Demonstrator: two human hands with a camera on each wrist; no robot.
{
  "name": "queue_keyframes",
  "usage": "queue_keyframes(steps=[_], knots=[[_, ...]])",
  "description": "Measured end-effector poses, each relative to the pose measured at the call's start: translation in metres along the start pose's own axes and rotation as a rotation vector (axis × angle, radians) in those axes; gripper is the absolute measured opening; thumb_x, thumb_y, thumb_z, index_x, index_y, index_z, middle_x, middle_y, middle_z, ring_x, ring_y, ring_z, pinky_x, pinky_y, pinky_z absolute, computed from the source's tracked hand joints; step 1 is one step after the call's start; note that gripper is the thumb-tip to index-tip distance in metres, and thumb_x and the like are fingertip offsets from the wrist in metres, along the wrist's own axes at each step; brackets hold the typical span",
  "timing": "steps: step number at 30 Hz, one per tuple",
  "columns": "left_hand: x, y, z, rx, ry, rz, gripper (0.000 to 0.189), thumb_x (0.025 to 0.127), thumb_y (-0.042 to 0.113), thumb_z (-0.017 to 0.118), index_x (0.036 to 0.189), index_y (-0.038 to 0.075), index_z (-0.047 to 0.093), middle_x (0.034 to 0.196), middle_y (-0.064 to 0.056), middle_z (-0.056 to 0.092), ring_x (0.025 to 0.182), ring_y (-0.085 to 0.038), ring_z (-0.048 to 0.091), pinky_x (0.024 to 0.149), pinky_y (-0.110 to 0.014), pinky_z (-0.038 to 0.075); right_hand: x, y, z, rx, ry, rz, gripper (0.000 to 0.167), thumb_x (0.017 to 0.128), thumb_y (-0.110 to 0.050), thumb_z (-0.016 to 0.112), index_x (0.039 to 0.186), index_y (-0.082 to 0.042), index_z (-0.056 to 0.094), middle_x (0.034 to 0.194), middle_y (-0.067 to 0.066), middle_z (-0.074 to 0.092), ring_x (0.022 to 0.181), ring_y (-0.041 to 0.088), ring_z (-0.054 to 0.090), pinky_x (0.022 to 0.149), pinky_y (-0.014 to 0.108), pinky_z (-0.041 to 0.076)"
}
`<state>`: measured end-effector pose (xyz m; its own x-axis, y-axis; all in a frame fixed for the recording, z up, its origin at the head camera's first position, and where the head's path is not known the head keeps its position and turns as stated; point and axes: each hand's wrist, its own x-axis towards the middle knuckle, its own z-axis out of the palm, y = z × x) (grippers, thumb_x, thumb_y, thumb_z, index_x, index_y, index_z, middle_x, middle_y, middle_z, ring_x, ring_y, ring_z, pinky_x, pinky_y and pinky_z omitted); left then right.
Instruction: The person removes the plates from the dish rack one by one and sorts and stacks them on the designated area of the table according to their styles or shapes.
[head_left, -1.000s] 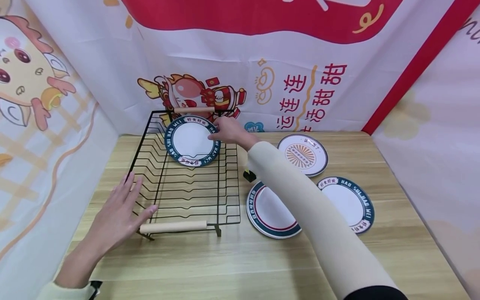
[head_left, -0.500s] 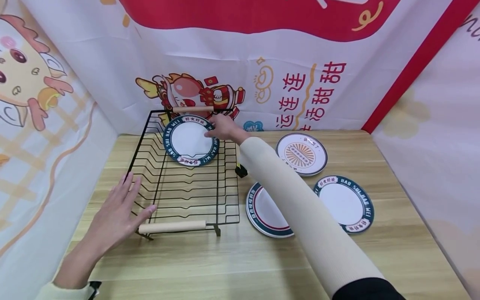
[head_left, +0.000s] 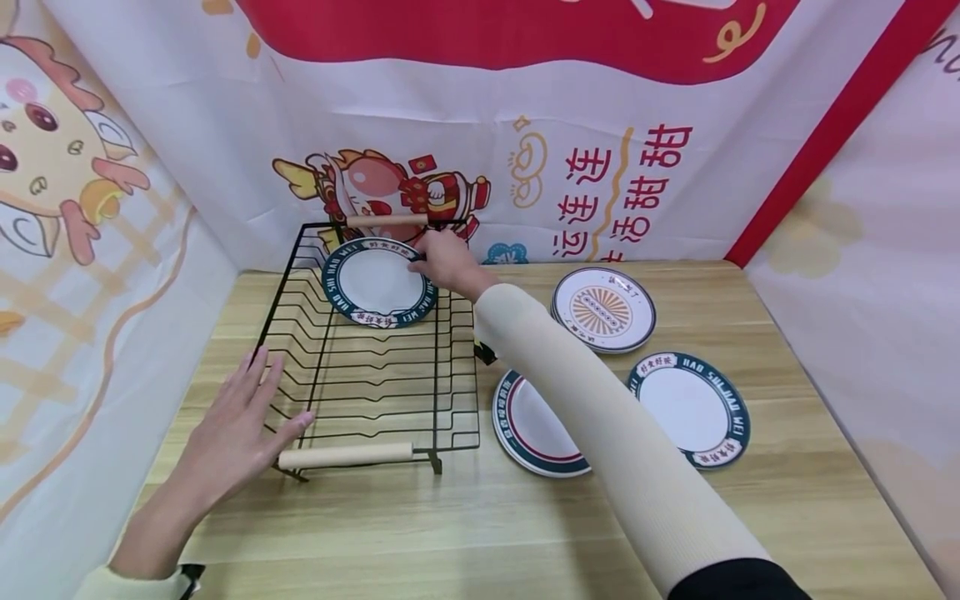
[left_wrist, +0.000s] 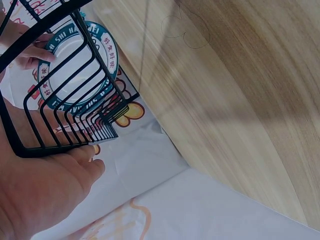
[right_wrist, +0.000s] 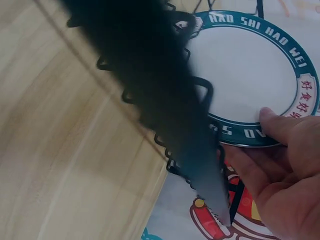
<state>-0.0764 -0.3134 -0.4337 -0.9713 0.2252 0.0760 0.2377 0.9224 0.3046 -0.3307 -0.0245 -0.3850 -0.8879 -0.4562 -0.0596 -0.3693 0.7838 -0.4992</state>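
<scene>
A black wire dish rack point(head_left: 345, 454) with two pale wooden handles stands on the left of the table. Near its far end, a white plate point(head_left: 378, 282) with a dark teal lettered rim leans tilted. My right hand point(head_left: 450, 262) pinches that plate at its right edge; in the right wrist view the thumb lies on top and the fingers go beneath the rim. My left hand point(head_left: 228, 425) rests against the rack's near left side, its fingers extended and thumb spread. The left wrist view shows this hand point(left_wrist: 55, 187) right at the rack's black frame.
Right of the rack sit a plate point(head_left: 536, 425) with a red inner ring, partly under the right sleeve, a sunburst-patterned plate point(head_left: 603, 310) behind, and another teal-rimmed plate point(head_left: 693, 408). A printed cloth point(head_left: 517, 100) hangs behind the table.
The plate in my right hand has tipped back, its top edge lower than before. My left hand stays at the rack's side.
</scene>
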Motion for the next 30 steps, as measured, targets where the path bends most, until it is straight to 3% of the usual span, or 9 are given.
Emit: queue_keyframes(steps=[9,16,25,30], knots=[[-0.002,0.003,0.0,-0.005,-0.006,-0.003,0.093,0.107,0.053,0.055,0.169,0.003,0.008,0.176,-0.024,0.0,0.163,-0.038,-0.007,0.13,-0.034,-0.014,-0.002,0.001,0.002,-0.071,0.061,0.005,0.019,0.104,-0.025,0.071,0.1,-0.009,0.08,0.077,0.001,0.063,0.077,0.018,0.058,0.069,0.025,0.045],[-0.003,0.002,0.0,-0.007,-0.002,-0.002,0.093,0.107,0.053,0.056,0.169,0.001,0.009,0.176,-0.024,-0.001,0.163,-0.037,-0.008,0.13,-0.035,-0.014,-0.005,0.005,-0.005,-0.078,0.104,-0.02,0.021,0.104,-0.024,0.07,0.112,-0.007,0.079,0.094,0.005,0.073,0.083,0.017,0.061,0.069,0.024,0.048],[-0.003,0.001,0.0,-0.006,-0.004,-0.008,0.093,0.107,0.053,0.056,0.169,0.002,0.009,0.176,-0.025,0.0,0.163,-0.038,-0.008,0.13,-0.036,-0.014,-0.01,0.012,-0.021,0.06,0.128,0.008,0.024,0.104,-0.023,0.071,0.117,-0.005,0.079,0.108,0.009,0.076,0.086,0.018,0.065,0.074,0.025,0.055],[-0.001,0.001,-0.001,-0.001,-0.008,-0.002,0.093,0.107,0.054,0.055,0.168,-0.001,0.011,0.175,-0.025,-0.001,0.163,-0.039,-0.008,0.13,-0.037,-0.014,-0.016,0.019,-0.033,0.12,0.172,-0.009,0.021,0.103,-0.021,0.072,0.106,-0.002,0.08,0.095,0.01,0.076,0.077,0.018,0.065,0.064,0.023,0.053]])
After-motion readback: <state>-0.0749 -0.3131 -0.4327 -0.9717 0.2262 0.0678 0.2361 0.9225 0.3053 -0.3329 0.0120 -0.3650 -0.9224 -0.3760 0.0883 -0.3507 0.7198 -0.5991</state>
